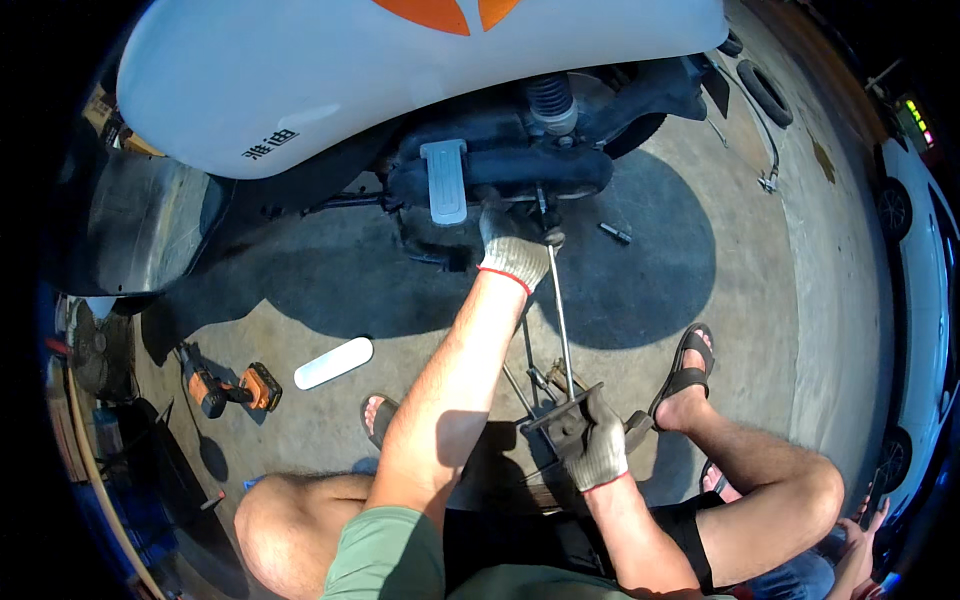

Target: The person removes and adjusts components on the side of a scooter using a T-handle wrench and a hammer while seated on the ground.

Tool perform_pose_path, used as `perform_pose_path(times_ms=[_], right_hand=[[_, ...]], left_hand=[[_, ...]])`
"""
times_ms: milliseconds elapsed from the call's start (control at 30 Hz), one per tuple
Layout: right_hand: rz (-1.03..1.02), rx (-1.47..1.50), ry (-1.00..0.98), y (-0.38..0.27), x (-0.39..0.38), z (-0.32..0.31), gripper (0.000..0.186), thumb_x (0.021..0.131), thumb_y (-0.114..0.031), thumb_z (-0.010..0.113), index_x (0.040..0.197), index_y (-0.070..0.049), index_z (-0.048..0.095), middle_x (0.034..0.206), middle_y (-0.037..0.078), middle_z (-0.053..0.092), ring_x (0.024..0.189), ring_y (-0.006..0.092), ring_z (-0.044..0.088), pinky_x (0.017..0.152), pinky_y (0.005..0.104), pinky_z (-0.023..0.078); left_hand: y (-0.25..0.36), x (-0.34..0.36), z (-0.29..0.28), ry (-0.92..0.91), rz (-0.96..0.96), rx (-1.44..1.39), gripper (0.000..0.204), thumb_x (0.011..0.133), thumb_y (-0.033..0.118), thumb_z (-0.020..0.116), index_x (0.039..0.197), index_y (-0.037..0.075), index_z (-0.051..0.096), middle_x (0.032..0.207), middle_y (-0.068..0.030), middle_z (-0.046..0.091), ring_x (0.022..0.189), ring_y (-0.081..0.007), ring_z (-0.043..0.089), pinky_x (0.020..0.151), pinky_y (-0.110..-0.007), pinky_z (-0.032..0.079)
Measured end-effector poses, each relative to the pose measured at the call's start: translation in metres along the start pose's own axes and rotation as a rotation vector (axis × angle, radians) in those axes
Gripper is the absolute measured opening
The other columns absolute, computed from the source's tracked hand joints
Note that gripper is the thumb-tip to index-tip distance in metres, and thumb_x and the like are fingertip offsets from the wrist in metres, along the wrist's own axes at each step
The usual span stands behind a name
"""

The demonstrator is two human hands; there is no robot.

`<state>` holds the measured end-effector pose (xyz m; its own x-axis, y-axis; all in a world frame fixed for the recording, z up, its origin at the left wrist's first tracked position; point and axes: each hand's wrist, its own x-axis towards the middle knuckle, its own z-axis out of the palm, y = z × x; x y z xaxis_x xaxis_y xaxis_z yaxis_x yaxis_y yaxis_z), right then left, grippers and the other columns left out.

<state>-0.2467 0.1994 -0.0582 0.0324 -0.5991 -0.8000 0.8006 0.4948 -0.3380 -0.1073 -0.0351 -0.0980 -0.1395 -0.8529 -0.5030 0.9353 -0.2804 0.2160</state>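
My left hand (515, 245), in a pale glove with a red cuff, is closed at the upper end of a long metal bar (560, 320), beneath the dark engine casing (500, 178) of a white scooter (400, 80). Shadow partly hides those fingers. The bar slants down toward my right hand (597, 450), also gloved. This hand is closed on a dark flat metal piece (565, 425) where the bar's lower end disappears. Several loose tools (545, 383) lie just beyond it. A grey footrest (446, 182) sticks out from the scooter above my left hand.
An orange and black cordless power tool (230, 388) and a white rounded strip (334, 363) lie on the floor at left. A small metal cylinder (614, 233) lies right of my left hand. Tyres (765, 93) lie far right. Another person's hands (862, 530) show lower right.
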Motion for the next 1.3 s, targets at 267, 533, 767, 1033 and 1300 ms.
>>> perform_pose_path(times_ms=[267,533,767,1033,1300], right_hand=[[-0.974,-1.481,0.091,0.010,0.007,-0.018,0.018,0.090,-0.008,0.058,0.106,0.001,0.058,0.083,0.013,0.060,0.071,0.0219,0.059,0.066,0.0379,0.048],[0.188,0.021,-0.246,0.004,0.013,-0.031,0.024,0.096,-0.032,0.056,0.094,-0.008,0.060,0.066,0.000,0.053,0.050,0.0148,0.046,0.057,0.0292,0.045],[-0.318,-0.534,-0.096,0.007,-0.001,-0.003,0.023,0.099,-0.023,0.052,0.103,-0.002,0.061,0.083,0.007,0.063,0.073,0.0194,0.063,0.063,0.0292,0.052],[-0.893,-1.107,0.109,0.023,0.036,-0.052,0.027,0.098,-0.030,0.052,0.102,-0.005,0.061,0.079,0.007,0.063,0.063,0.0193,0.059,0.056,0.0300,0.046],[-0.302,-0.695,0.003,0.006,0.008,-0.021,0.033,0.101,-0.031,0.042,0.100,-0.004,0.060,0.082,0.007,0.060,0.071,0.0161,0.056,0.062,0.0269,0.045]], left_hand=[[-0.003,-0.001,0.001,-0.001,0.000,-0.025,0.068,0.087,0.076,0.029,0.122,0.022,0.053,0.116,-0.0024,0.057,0.088,-0.0207,0.049,0.065,-0.033,0.033],[-0.006,-0.001,0.008,0.016,-0.007,-0.034,0.068,0.088,0.075,0.030,0.123,0.021,0.051,0.117,-0.0025,0.056,0.091,-0.0202,0.048,0.068,-0.035,0.036],[-0.005,-0.005,0.007,0.073,0.048,-0.015,0.068,0.089,0.073,0.030,0.129,0.021,0.050,0.127,-0.0051,0.055,0.097,-0.0227,0.051,0.076,-0.039,0.039],[-0.009,-0.003,0.009,0.034,0.023,-0.047,0.067,0.090,0.073,0.031,0.125,0.020,0.053,0.122,-0.0045,0.057,0.096,-0.0215,0.052,0.072,-0.037,0.039],[-0.005,-0.002,0.008,0.036,0.072,-0.032,0.067,0.089,0.074,0.031,0.119,0.019,0.055,0.114,-0.0043,0.059,0.092,-0.0217,0.052,0.069,-0.035,0.038]])
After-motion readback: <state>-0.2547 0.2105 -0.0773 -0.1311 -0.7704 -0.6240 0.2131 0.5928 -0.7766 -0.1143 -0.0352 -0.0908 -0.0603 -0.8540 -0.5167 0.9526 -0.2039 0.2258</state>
